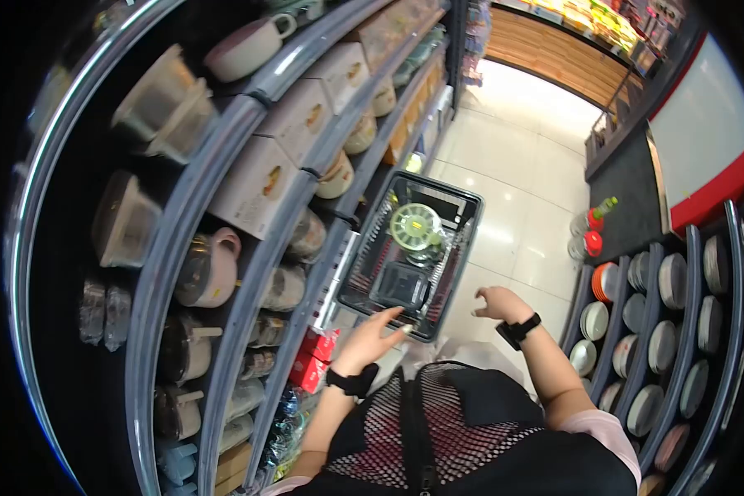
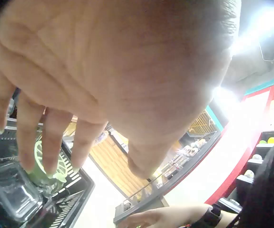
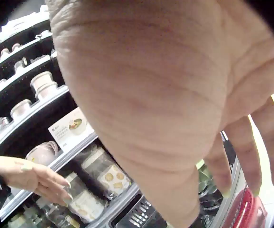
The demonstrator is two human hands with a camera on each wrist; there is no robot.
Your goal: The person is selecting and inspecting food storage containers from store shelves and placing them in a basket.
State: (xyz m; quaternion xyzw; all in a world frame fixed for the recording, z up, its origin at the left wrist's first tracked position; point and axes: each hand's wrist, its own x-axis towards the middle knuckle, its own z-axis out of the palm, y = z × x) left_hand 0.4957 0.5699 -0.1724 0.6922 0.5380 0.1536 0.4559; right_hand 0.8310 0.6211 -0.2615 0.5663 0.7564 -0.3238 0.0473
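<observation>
A dark shopping basket (image 1: 465,248) holds a green slotted item (image 1: 416,226) and a clear plastic container (image 1: 401,285). My left hand (image 1: 370,341) hovers by the basket's near left corner, fingers extended and holding nothing. At the near right side, my right hand (image 1: 504,306) is in the air with fingers loosely bent and nothing in them. The left wrist view shows the left palm (image 2: 113,71) with spread fingers in front of the green item (image 2: 44,166) and the container (image 2: 14,191). In the right wrist view the right palm (image 3: 151,95) fills the middle, fingers hanging downward.
Shelves on the left carry white boxes (image 1: 255,186), a pink lidded pot (image 1: 215,269) and jars. Racks of plates (image 1: 661,345) stand at right. Red-lidded jars (image 1: 587,245) sit beyond them, near a dark panel. Tiled floor (image 1: 512,190) runs ahead toward a wooden counter (image 1: 554,54).
</observation>
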